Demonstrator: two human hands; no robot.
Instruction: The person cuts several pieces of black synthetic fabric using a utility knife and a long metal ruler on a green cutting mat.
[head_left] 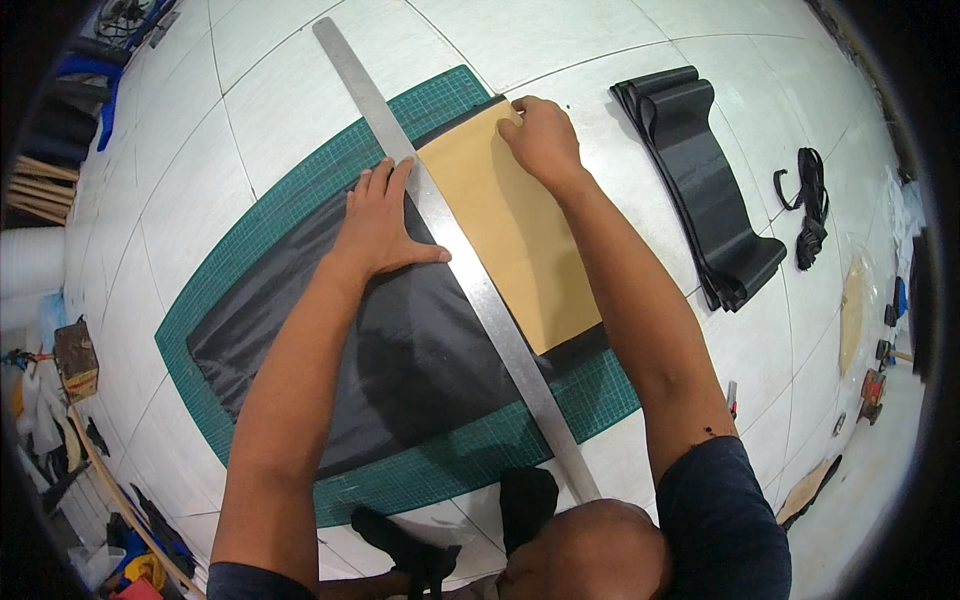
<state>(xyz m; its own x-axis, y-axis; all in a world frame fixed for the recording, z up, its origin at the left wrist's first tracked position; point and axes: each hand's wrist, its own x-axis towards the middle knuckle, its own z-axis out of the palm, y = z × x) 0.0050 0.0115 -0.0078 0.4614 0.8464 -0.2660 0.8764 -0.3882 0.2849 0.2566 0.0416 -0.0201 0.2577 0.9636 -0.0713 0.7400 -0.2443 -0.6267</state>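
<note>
A long metal ruler lies slantwise across black fabric, which is spread on a green cutting mat. My left hand rests with fingers spread on the fabric and the ruler, its fingertips and thumb pressing the ruler's left edge. Along the ruler's right side lies a tan rectangular sheet, with black fabric showing at its far and near edges. At the far right corner of this sheet my right hand has its fingers curled, the thumb on top, pinching the corner.
To the right, folded black fabric lies on the white tiled floor, near a bundle of black strap. Tools and a brush line the right wall. Rolls of material and a wooden stick are at the left. My knee and feet are close to the mat.
</note>
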